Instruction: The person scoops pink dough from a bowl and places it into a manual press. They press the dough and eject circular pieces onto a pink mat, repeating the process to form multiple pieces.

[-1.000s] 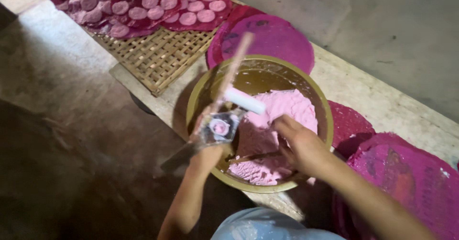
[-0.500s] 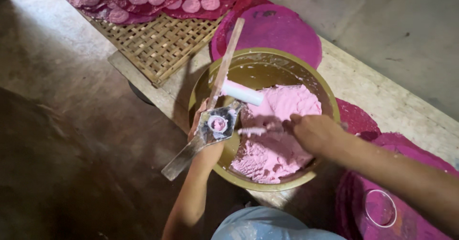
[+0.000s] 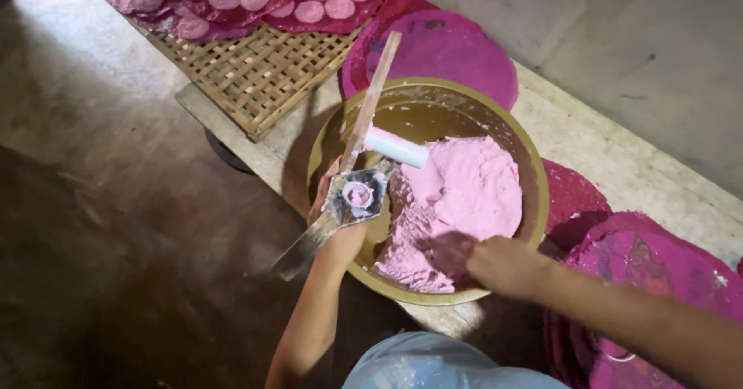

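Note:
A wide yellow-brown bowl sits on a low wooden plank and holds a mound of pink dough. My left hand grips a metal press mould over the bowl's left rim; the mould has a round cup with pink dough in it, a long flat metal handle, a wooden stick and a white cylinder on it. My right hand rests at the near edge of the dough with its fingers curled into it.
A woven bamboo tray lies at the upper left. On its far end are dark pink sheets with several round pink dough discs. Round magenta mats lie behind the bowl and more at the right. Bare ground spreads to the left.
My right hand has moved from the dough beside the mould back and right to the near edge of the mound. The mould stays in my left hand.

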